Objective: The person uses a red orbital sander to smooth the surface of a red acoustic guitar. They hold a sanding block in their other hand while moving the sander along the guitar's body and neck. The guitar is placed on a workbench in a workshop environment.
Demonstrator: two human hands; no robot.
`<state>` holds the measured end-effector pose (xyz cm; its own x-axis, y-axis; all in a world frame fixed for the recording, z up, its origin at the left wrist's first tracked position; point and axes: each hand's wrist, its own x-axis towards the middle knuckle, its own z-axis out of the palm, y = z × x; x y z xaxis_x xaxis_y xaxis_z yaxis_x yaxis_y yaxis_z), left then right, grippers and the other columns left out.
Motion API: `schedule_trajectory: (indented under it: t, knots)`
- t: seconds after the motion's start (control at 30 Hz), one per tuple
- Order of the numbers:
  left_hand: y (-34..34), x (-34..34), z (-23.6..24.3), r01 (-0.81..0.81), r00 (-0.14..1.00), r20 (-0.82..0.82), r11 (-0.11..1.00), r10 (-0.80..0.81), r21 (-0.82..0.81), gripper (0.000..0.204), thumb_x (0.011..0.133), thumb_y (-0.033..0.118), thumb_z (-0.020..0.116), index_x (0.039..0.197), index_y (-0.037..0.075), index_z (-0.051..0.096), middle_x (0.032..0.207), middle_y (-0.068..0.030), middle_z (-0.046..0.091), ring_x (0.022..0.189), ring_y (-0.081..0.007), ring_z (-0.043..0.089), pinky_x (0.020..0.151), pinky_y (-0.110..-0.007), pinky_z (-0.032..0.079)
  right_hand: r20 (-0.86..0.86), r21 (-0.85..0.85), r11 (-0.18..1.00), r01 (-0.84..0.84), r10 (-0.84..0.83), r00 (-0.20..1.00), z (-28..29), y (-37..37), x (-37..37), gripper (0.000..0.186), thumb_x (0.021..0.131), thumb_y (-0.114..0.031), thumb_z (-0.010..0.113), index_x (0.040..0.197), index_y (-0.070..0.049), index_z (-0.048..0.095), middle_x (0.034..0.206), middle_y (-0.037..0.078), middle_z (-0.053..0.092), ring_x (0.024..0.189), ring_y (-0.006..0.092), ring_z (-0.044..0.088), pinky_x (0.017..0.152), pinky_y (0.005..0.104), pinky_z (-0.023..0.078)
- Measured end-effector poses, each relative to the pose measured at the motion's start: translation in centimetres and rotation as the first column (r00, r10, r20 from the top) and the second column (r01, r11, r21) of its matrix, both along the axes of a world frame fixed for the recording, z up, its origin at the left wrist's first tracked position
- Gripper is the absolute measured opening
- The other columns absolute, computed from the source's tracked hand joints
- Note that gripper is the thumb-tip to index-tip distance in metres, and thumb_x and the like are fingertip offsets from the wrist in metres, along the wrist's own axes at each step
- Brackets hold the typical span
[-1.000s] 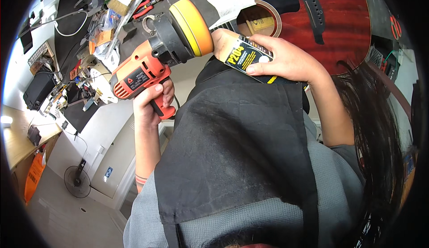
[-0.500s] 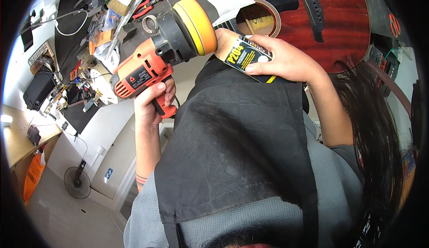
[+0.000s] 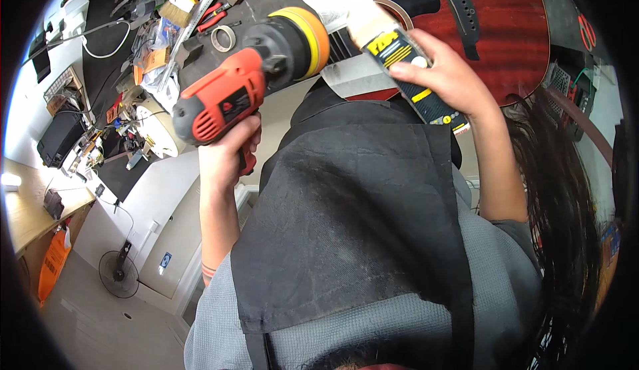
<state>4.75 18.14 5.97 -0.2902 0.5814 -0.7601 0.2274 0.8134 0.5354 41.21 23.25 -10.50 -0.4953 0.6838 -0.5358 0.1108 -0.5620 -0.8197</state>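
Note:
My left hand point(image 3: 228, 145) is wrapped round the handle of a red and black power polisher point(image 3: 229, 93), held up left of my apron. A round foam pad point(image 3: 315, 43) in yellow and orange sits on its head, facing right. In my right hand point(image 3: 449, 77) is a bottle point(image 3: 426, 97) with a black and yellow label, tilted with its pale end up and left. That end is blurred, and a gap separates it from the pad. Behind the bottle lies a dark red guitar body point(image 3: 509, 33) with a black bridge point(image 3: 464, 13).
White paper point(image 3: 336, 0) covers part of the guitar beside its sound hole. On the dark bench lie a tape roll point(image 3: 223, 38), red-handled pliers point(image 3: 213, 20), a brush point(image 3: 178, 9) and bagged small parts. Red-handled scissors point(image 3: 587, 35) lie far right. A fan point(image 3: 118, 273) stands lower left.
The bottle has moved up and right, away from the foam pad, and is tipped more upright. The polisher has turned in my left hand and its body sits a little higher.

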Motion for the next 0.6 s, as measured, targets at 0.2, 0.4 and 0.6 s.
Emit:
schedule_trajectory:
  t: [0.2, 0.4, 0.6]
  knots:
    - [1.5, 3.4, 0.4, 0.625, 0.716, -0.374, 0.78, -0.589, -0.031, 0.044, 0.091, 0.006, 0.085, 0.135, 0.002, 0.078, 0.119, -0.0154, 0.084, 0.109, -0.031, 0.081, 0.102, -0.04, 0.06, -0.001, 0.037, 0.991, 0.132, -0.132, 0.991, -0.6, 1.1, 1.7, 0.06, 0.104, -0.037, 0.085, 0.146, 0.001, 0.065, 0.122, 0.009, 0.077, 0.105, 0.0122, 0.075, 0.091, 0.0303, 0.062]
    - [2.3, 4.6, -0.2, 0.663, 0.658, -0.436, 0.747, -0.614, -0.051, 0.052, 0.089, 0.001, 0.085, 0.14, 0.002, 0.075, 0.124, -0.0187, 0.083, 0.114, -0.0323, 0.082, 0.103, -0.04, 0.061, -0.022, 0.082, 0.986, 0.148, -0.147, 0.989, -1.1, 0.9, 1.5, 0.06, 0.104, -0.038, 0.085, 0.145, 0.002, 0.065, 0.123, 0.009, 0.078, 0.108, 0.013, 0.074, 0.095, 0.0307, 0.06]
    - [2.6, 5.2, -0.4, 0.68, 0.653, -0.426, 0.732, -0.627, -0.036, 0.048, 0.098, 0.008, 0.077, 0.146, 0.006, 0.074, 0.125, -0.016, 0.082, 0.112, -0.0293, 0.079, 0.103, -0.04, 0.059, -0.022, 0.047, 0.989, 0.138, -0.137, 0.99, -1.2, 1.0, 1.6, 0.059, 0.104, -0.037, 0.085, 0.143, 0.002, 0.066, 0.123, 0.01, 0.077, 0.11, 0.0132, 0.073, 0.098, 0.0313, 0.059]
